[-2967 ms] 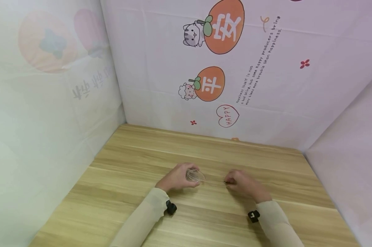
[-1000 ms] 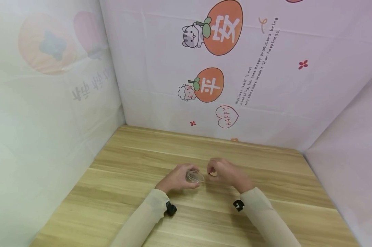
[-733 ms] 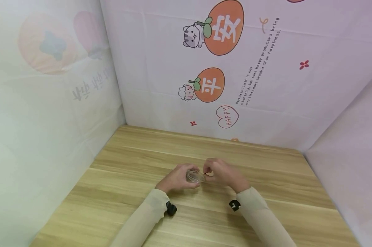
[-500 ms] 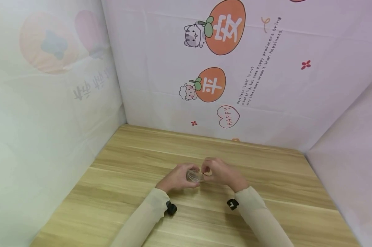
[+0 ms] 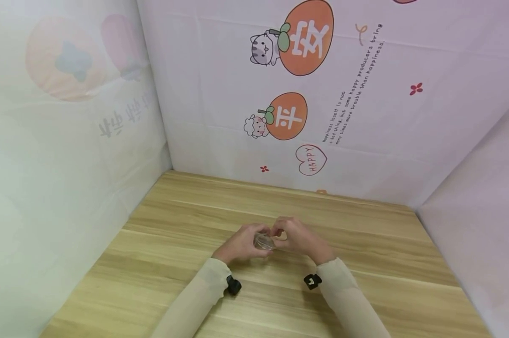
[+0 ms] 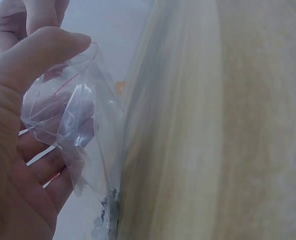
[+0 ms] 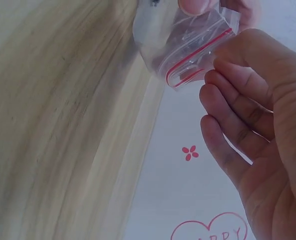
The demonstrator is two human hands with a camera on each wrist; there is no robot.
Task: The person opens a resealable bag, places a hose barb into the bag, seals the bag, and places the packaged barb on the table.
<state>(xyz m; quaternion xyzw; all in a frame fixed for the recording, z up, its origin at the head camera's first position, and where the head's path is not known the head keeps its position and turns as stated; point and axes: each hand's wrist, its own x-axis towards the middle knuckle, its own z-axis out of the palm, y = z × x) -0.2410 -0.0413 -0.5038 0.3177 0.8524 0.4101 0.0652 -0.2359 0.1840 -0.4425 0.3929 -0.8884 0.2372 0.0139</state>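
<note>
A clear zip-lock bag [image 5: 263, 241] with a red line along its mouth is held in my left hand [image 5: 243, 241], the fingers and thumb curled round its sides. Small dark metallic pieces [image 6: 110, 205] lie low in the bag in the left wrist view. My right hand [image 5: 298, 238] is at the bag's mouth, thumb and index finger pinched together. In the right wrist view those fingertips overlap the bag's [image 7: 195, 52] red-lined edge, while the other fingers [image 7: 220, 135] are bent beside it. What sits between the pinching fingertips is hidden now.
Both hands work over a wood-grain table [image 5: 186, 206]. A white printed cloth wall [image 5: 220, 94] rises behind it, with further cloth walls at left and right. Each wrist carries a small black camera [image 5: 234, 285] on a beige sleeve.
My right hand has come left from the table, pinching a small dark piece, up to the bag's mouth. Its fingertips now meet the bag. My left hand has stayed in place.
</note>
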